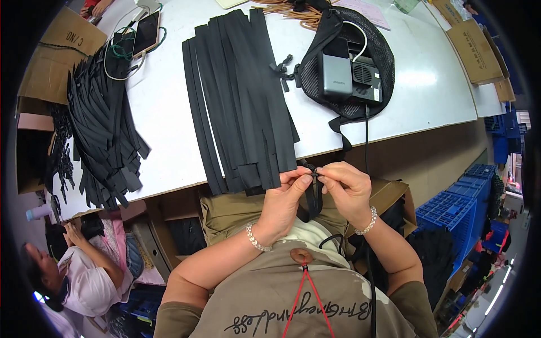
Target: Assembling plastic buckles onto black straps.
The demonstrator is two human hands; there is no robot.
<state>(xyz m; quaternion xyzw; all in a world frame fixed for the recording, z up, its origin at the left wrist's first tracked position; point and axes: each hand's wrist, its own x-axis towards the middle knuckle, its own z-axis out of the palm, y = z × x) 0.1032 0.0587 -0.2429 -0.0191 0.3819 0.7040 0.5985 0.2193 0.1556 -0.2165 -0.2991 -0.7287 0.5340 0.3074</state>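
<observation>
Head view: both hands pinch one black strap (311, 194) at the tabletop (428, 84) edge. Left hand (282, 203) steadies it while the right hand (346, 188) fingers grip its small buckle (316, 170) (more cut straps (239, 96) lie within reach).

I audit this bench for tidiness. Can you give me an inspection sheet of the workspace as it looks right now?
Surface: white table, mostly covered.
Job's things: black strap pinched between both hands; row of straps laid flat; heap of straps at the left edge.
Clutter: mesh bag with power bank; phone; cardboard boxes.
Grippers: left hand and right hand shut on the strap.
Cables: black cable hangs off the table; white cable at the power bank.
Surroundings: blue crates; seated person lower left.
</observation>
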